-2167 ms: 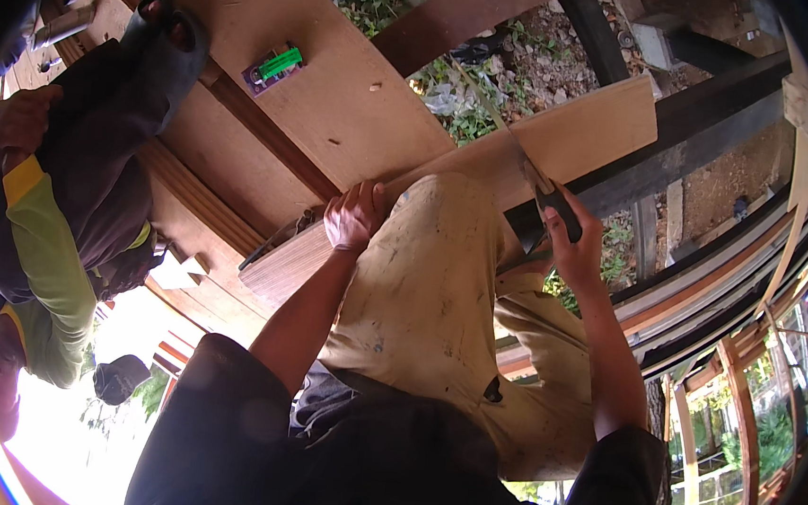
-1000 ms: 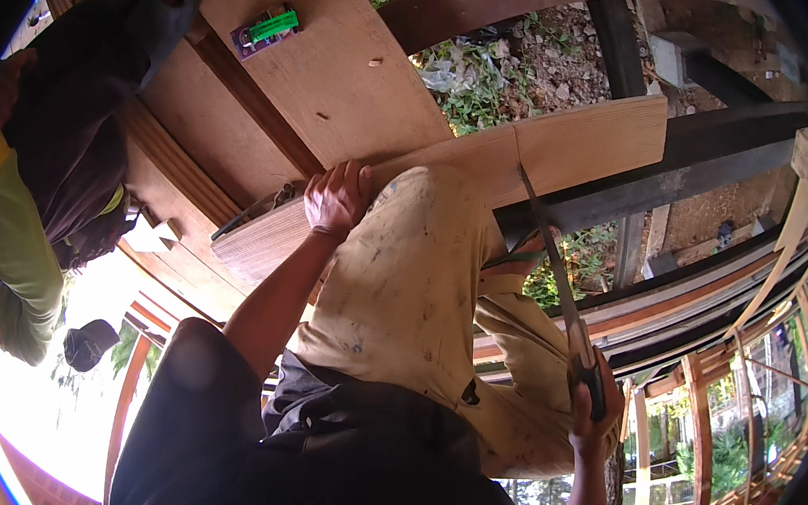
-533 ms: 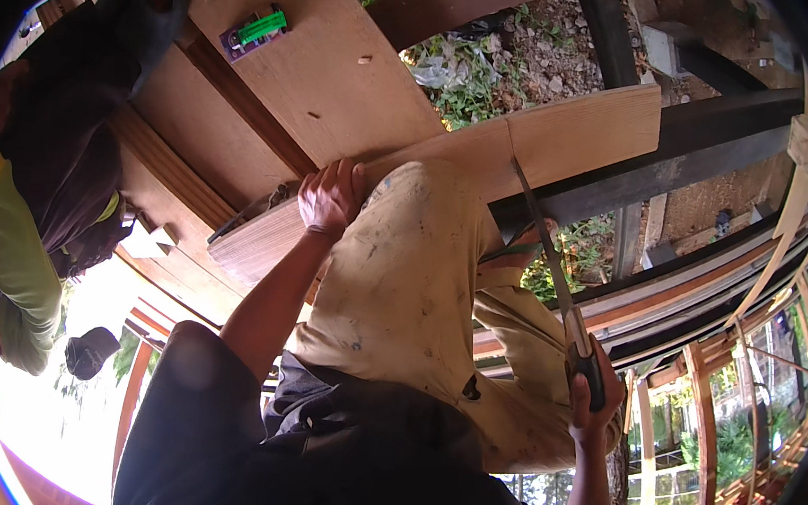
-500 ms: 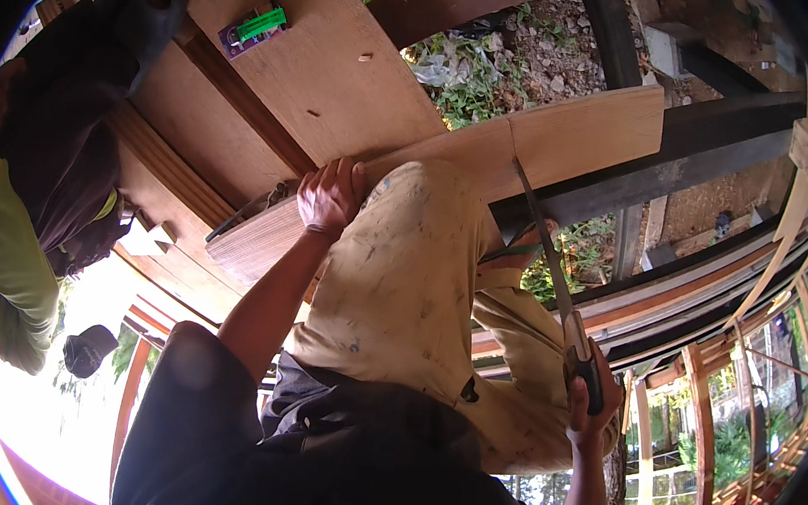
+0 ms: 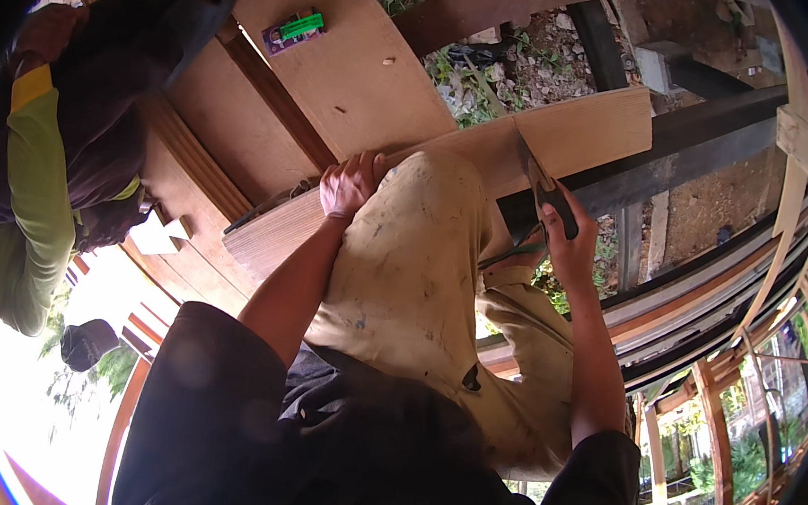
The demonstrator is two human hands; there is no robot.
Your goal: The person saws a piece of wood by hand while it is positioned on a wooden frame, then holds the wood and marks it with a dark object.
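Note:
A long wooden plank lies slantwise in front of me, with my knee in stained tan trousers over its middle. My left hand presses on the plank left of the knee, fingers curled at its far edge. In my right hand, close to the near edge, is the dark handle of a handsaw. Its blade sits in a cut across the plank, and a thin length shows past the far edge. My right fingers are wrapped round the handle.
Wide boards carry a small purple-and-green packet. At the left another person in a dark vest and yellow-green sleeves leans in. Dark beams span a gap over rubble and plants. Stacked lengths of timber lie at the right.
My right hand has pushed the saw forward, from beside my hip up close to the plank's near edge. The blade now sticks out beyond the far edge. My left hand keeps its place on the plank.

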